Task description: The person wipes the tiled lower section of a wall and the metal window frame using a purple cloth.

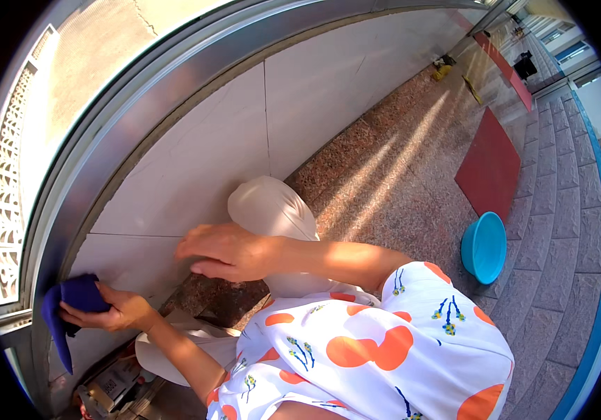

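Note:
My left hand grips a folded dark blue cloth, one end of which hangs down below the fingers. The cloth lies at the lower corner of the metal window frame, against its sill. Nothing shows in my right hand, which is held over my bent knee in front of the white wall tiles. Its fingers are slightly curled, with the thumb apart from them. Whether its fingertips touch the tiles, I cannot tell.
A turquoise plastic basin stands at the right, near a red mat on the speckled stone floor. Boxes and other clutter lie by the wall at lower left. Yellow cloths lie farther along the wall. Grey brick-patterned tiles line the right side.

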Demonstrator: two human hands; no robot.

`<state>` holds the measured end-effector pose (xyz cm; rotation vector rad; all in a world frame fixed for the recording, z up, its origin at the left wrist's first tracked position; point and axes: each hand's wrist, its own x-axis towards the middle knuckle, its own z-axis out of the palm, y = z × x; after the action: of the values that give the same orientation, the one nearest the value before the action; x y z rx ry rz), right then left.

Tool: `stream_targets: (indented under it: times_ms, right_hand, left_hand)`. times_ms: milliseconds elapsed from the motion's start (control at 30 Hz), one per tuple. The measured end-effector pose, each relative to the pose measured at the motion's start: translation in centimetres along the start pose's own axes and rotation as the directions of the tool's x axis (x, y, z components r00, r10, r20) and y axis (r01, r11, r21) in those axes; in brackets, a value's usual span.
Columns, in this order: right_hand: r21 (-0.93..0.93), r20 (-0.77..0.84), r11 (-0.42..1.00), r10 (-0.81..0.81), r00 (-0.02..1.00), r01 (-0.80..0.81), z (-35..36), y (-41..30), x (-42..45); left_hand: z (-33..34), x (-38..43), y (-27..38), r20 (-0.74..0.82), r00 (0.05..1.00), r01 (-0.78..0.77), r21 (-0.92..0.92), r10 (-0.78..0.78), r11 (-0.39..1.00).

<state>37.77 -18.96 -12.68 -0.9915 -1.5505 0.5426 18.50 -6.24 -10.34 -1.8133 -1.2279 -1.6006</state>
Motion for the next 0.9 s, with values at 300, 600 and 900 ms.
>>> stream_targets:
  times_ms: [300,600,900]
  right_hand:
    - [-0.534,0.261,0.170,0.965,0.030,-0.828,-1.9,5.2,-41.0]
    - [-0.715,0.124,-0.050,0.972,-0.198,-0.697,-8.0,8.2,-37.9]
    - [-0.771,0.031,-0.113,0.976,-0.214,-0.626,-15.5,12.0,-33.1]
  left_hand:
    - [-0.7,0.6,-8.0,-0.162,0.740,0.588,-0.315,-0.653,0.745]
    - [-1.6,-0.4,-8.8,-0.094,0.710,0.647,-0.302,-0.698,0.700]
    - [-3.1,-1.2,-8.4,-0.064,0.717,0.640,-0.333,-0.694,0.693]
